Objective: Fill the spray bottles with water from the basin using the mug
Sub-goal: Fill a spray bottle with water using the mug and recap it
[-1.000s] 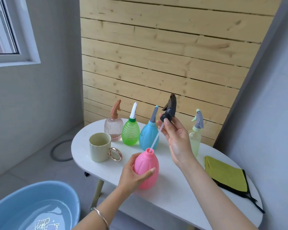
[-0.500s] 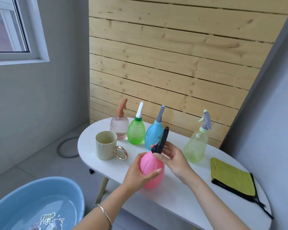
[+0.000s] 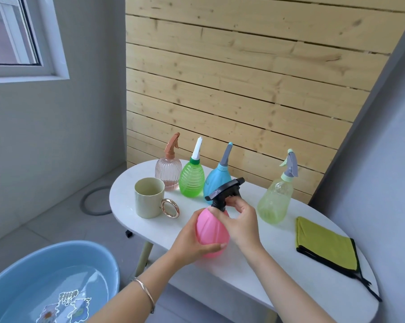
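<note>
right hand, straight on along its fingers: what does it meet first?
The right hand grips the black spray head on the pink bottle, so that comes first. Beyond it the blue bottle looks next, depth unclear.

Daylight is falling through a white-framed window (image 3: 12,36) onto grey walls (image 3: 80,136), pine planking (image 3: 243,89), floor tiles (image 3: 45,224) and a white oval surface (image 3: 124,194).
</note>
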`<state>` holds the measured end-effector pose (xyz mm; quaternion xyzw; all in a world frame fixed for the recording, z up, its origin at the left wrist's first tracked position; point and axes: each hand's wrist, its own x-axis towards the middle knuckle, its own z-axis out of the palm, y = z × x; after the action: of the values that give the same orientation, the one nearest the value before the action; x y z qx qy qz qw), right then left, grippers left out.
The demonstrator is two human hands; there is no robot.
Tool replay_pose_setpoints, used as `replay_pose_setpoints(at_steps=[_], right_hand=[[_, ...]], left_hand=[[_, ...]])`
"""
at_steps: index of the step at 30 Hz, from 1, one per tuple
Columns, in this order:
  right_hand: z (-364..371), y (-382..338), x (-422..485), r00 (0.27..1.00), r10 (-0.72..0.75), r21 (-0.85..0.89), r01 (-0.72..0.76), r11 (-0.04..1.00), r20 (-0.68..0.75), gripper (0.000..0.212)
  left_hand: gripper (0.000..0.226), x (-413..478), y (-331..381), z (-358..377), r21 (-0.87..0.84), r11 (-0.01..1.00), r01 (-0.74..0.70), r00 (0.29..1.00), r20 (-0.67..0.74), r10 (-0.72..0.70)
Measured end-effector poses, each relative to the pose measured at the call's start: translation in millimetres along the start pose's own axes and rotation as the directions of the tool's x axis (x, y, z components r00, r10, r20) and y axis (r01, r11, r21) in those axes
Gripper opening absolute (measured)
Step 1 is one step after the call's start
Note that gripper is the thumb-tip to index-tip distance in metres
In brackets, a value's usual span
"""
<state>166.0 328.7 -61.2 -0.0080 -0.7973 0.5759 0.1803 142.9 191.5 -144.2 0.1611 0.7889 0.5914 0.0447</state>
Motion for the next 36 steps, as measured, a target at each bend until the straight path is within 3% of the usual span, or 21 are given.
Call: replay_pose_setpoints(at_steps=[7,11,14,17,20,28,33,36], right_hand=[[-17.4,15.4,-21.5,0.974,0.071,0.119,-0.099,0.988,0.216,0.034],[-34.2,16.2,-22.6,0.983,0.16,0.221,-0.177,0.959,0.092,0.02],[-41.2,12.0,-18.4,0.992,0.12,0.219,-0.122,0.968,0.021,0.043],[-42.7,7.6,-14.3,0.994,0.05,0.126,-0.063,0.99,0.1,0.055],[-40.5,8.6,-9.8,0.985,0.035,0.059,-0.046,0.997,0.169,0.056],[-34.1,-14.0,13.6,0.961,0.126,0.131,-0.162,0.978,0.245,0.048],[-45.0,-20.7,-7.9,0.99,0.022,0.148,-0.043,0.988,0.136,0.032],[-43.2,-20.4,-19.0,0.957,-0.051,0.103,0.023,0.994,0.285,0.041]], left_hand=[[0.097,0.1,-1.2,1.5,-0.015,1.0,0.005,1.0,-0.023,-0.006],[0.1,-1.1,1.3,0.1,-0.021,1.0,0.024,1.0,-0.012,-0.024],[0.101,-2.7,4.3,-0.6,-0.018,0.999,0.031,0.999,-0.01,-0.032],[0.104,-3.3,6.1,-0.5,-0.003,0.999,0.038,0.999,-0.012,-0.038],[0.104,-3.7,6.7,-0.1,0.002,0.999,0.044,0.999,-0.015,-0.044],[0.097,-3.2,8.2,-0.9,0.008,0.999,0.05,0.999,-0.006,-0.05],[0.092,-1.6,5.2,-0.3,0.007,0.999,0.041,0.999,-0.02,-0.041],[0.097,-0.9,3.4,0.9,-0.006,0.999,0.038,0.999,-0.014,-0.038]])
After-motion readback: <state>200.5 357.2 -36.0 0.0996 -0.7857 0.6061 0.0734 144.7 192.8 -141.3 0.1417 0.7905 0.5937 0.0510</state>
